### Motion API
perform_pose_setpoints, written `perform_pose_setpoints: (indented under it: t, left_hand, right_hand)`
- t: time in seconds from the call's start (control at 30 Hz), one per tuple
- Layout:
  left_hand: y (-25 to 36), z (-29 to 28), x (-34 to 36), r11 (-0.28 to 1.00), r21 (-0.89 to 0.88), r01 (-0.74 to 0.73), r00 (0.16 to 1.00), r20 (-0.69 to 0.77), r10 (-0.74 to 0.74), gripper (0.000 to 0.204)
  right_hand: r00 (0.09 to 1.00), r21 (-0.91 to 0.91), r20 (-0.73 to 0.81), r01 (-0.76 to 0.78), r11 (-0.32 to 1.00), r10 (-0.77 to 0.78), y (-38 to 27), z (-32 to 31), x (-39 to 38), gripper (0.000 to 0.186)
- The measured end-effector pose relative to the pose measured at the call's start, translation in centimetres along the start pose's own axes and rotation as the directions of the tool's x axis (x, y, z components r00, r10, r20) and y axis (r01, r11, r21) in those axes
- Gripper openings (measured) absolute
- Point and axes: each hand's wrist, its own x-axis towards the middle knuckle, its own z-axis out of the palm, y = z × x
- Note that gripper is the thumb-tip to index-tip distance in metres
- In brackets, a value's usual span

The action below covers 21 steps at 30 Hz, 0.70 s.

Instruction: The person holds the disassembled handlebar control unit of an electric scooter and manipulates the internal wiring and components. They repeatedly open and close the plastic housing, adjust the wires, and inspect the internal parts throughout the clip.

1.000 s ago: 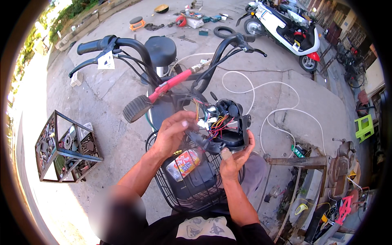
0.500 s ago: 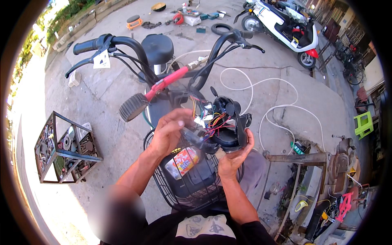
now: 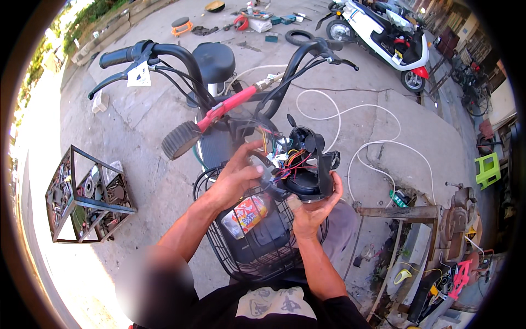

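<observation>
My right hand (image 3: 315, 214) holds a black headlight housing (image 3: 315, 189) from below and its right side, thumb at the lower edge. The housing's open back faces up, with red, orange and yellow wires (image 3: 293, 164) and white connectors (image 3: 280, 157) spilling out. My left hand (image 3: 235, 178) is closed at the left of the wires, its thumb and forefinger curled about a dark piece that I cannot make out. Behind are the black handlebars (image 3: 186, 63) of a two-wheeler. A black wire basket (image 3: 219, 247) lies below my hands, with a clear, orange-labelled package (image 3: 245, 215) inside.
A pink-red air tool (image 3: 227, 107) rests across the handlebar stem, joined to a white hose (image 3: 378, 107). A metal rack of parts (image 3: 101, 205) stands left. At right are a bench vise (image 3: 457, 214) and a green stool (image 3: 487, 170); a white scooter (image 3: 378, 38) stands far right.
My left hand has shifted slightly right and down, its thumb and forefinger now around the dark piece by the wires. My right hand keeps its hold on the headlight housing, nearly still.
</observation>
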Motion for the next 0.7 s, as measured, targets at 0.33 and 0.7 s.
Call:
perform_pose_setpoints:
  t: [0.33, 0.7]
  left_hand:
    - [0.1, 0.7, -0.1, 0.961, 0.199, -0.191, 0.981, 0.002, 0.195, 0.108]
    - [0.3, 0.7, -0.5, 0.899, 0.376, -0.225, 0.971, 0.013, 0.237, 0.122]
  right_hand:
    - [0.998, -0.017, 0.045, -0.044, 0.999, 0.045, 0.5, -0.2, -0.1, 0.114]
    - [0.998, -0.038, 0.039, -0.045, 0.998, 0.047, 0.7, -0.3, -0.1, 0.116]
